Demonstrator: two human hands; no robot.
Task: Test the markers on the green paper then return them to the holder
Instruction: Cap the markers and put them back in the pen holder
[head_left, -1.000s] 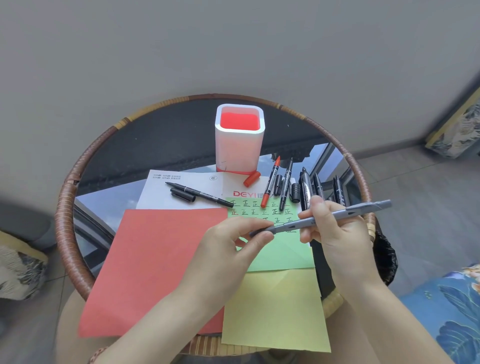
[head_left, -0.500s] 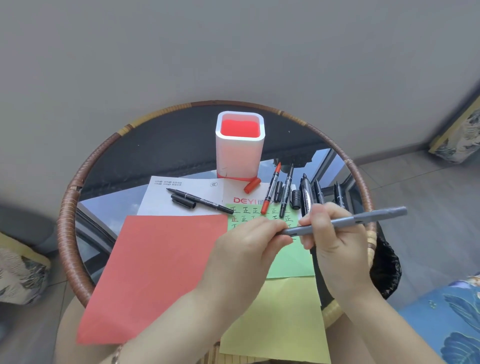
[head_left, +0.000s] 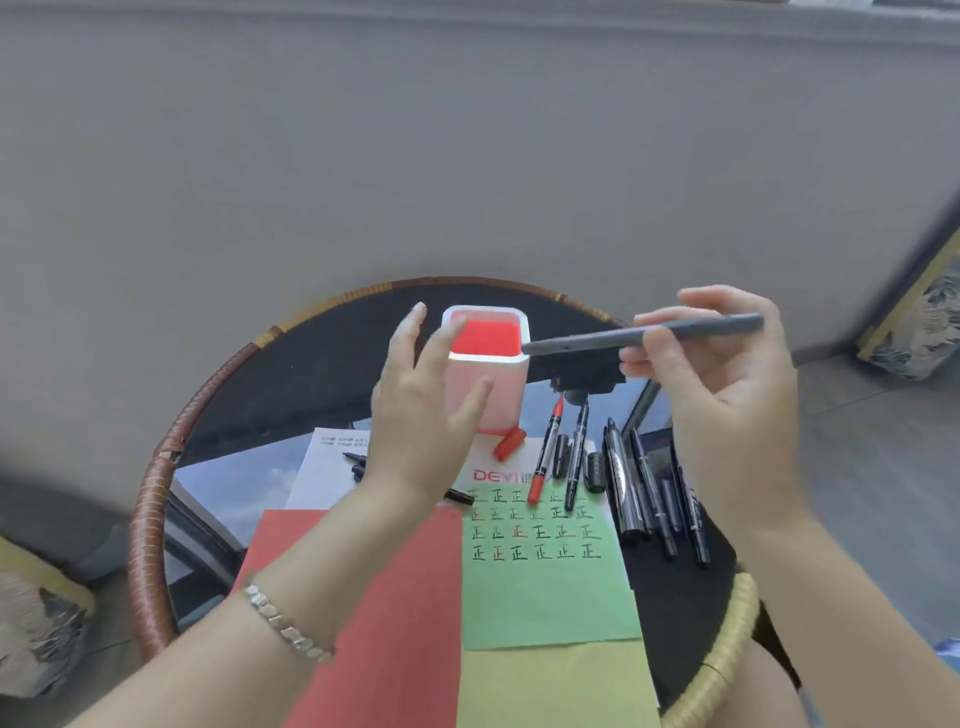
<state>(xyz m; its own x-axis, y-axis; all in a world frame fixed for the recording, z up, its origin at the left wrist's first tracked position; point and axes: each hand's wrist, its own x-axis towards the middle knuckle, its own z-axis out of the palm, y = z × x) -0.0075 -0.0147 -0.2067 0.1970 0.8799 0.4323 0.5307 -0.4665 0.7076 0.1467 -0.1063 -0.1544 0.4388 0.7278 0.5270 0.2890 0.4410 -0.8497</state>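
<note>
Here the right hand (head_left: 727, 374) pinches a grey marker (head_left: 644, 335) between thumb and fingers. The marker is held almost level to the right of the holder (head_left: 488, 384), one end pointing at the holder's upper right rim. The left hand (head_left: 421, 415) is open, fingers loosely spread, raised at the holder's left side; whether it touches is unclear. In front of the holder the green paper (head_left: 545, 597) lies on the counter (head_left: 150, 519), bearing rows of written marks. A red marker (head_left: 545, 457) and several black markers (head_left: 639, 493) lie to the holder's front right.
</note>
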